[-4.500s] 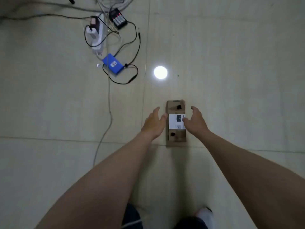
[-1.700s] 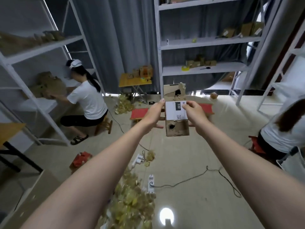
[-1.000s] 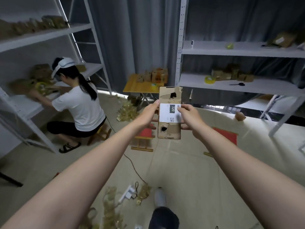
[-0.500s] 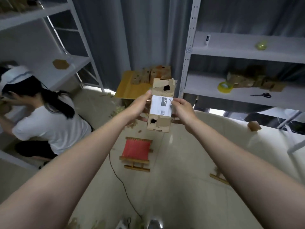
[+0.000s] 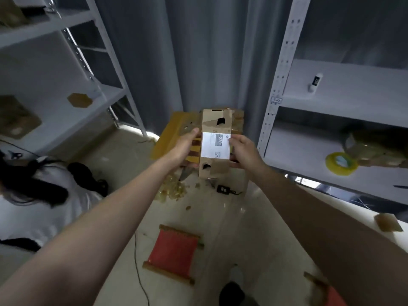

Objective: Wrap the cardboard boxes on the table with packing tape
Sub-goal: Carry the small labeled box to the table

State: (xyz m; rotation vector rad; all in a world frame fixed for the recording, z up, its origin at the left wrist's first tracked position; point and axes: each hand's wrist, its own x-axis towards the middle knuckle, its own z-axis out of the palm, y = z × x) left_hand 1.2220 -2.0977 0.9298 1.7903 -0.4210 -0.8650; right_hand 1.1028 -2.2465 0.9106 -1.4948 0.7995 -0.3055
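Observation:
I hold a small brown cardboard box (image 5: 215,129) out in front of me at arm's length. It has a white label reading 220 and two torn holes. My left hand (image 5: 184,149) grips its left side, fingers under it. My right hand (image 5: 244,151) grips its right side, thumb on the label edge. Behind the box stands a low yellow table (image 5: 170,138) with several small boxes, mostly hidden. A yellow roll of packing tape (image 5: 340,163) lies on the right shelf.
A red folding stool (image 5: 174,252) stands on the floor below the box. A person in a white shirt (image 5: 33,202) crouches at the left by grey shelving (image 5: 72,96). Tape scraps (image 5: 172,192) and a black charger (image 5: 223,189) lie near the table. My foot (image 5: 236,281) shows below.
I picked the box off the floor and carried it across the room. Over the last second the yellow table and right shelf have come closer; both hands keep their hold.

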